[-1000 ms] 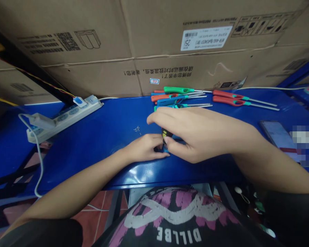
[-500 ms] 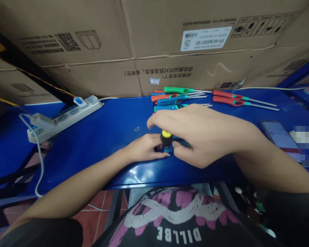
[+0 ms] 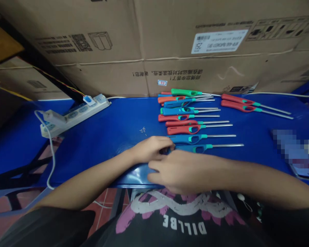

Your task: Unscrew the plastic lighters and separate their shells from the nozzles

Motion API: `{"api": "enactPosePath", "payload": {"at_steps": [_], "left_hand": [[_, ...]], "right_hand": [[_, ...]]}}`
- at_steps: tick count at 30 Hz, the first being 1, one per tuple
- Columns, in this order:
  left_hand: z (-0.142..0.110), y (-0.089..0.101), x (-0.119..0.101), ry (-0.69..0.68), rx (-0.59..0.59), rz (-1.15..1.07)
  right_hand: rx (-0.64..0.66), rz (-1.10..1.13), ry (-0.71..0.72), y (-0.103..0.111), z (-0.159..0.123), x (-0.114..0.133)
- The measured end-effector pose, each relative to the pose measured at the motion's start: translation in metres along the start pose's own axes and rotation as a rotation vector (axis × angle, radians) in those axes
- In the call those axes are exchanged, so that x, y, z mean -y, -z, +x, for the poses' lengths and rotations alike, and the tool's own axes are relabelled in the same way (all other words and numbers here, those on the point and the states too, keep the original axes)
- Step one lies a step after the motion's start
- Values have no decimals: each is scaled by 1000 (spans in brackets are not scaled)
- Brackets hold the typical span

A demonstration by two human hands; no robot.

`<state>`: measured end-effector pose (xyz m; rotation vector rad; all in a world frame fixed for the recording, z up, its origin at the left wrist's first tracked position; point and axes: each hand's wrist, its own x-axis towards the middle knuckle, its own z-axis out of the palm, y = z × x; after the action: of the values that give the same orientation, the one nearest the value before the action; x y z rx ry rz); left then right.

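Observation:
My left hand point(image 3: 153, 148) rests on the blue table, its fingers curled round the handle end of the nearest blue gas lighter point(image 3: 194, 148). The lighter's metal tube points right. A dark patch shows between the left thumb and fingers; I cannot make out what it is. Just in front of that lighter, close to the table's near edge, my right hand point(image 3: 181, 171) is closed with the palm down. Its fingers point left, and whatever they hold is hidden under them. Another blue lighter point(image 3: 187, 138) lies right behind.
Several more lighters, such as a red one point(image 3: 187, 129), lie in a stack behind. Two red lighters point(image 3: 238, 105) lie back right. Small screws point(image 3: 143, 130) are left of them. A power strip point(image 3: 77, 115) stands left, a phone point(image 3: 295, 151) right, a cardboard box point(image 3: 113, 79) behind.
My right hand has come down toward the table's near edge, away from above my left hand. The yellow and black screwdriver it held upright is out of sight. My left hand stays at the lighter.

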<state>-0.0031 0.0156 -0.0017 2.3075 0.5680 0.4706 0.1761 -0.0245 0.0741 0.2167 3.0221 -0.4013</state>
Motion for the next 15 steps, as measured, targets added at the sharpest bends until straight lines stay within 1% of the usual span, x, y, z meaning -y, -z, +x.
{"api": "enactPosePath", "payload": {"at_steps": [2,5,10,13,15], "left_hand": [[2,-1,1,-26,-15,-2],[2,-4,6,-64,-10,-37],[1,-3,10,-90,8,-60],[1,-1,8,-46,44,-50],[1,0,7,-24,63,-48]], "right_hand": [[-1,17,42,-12,4,2],[-16,61,40,-23,10,-2],[37,78,46,-27,19,-12],[47,65,25,-28,19,-11],[25,55,21,-28,19,-10]]}}
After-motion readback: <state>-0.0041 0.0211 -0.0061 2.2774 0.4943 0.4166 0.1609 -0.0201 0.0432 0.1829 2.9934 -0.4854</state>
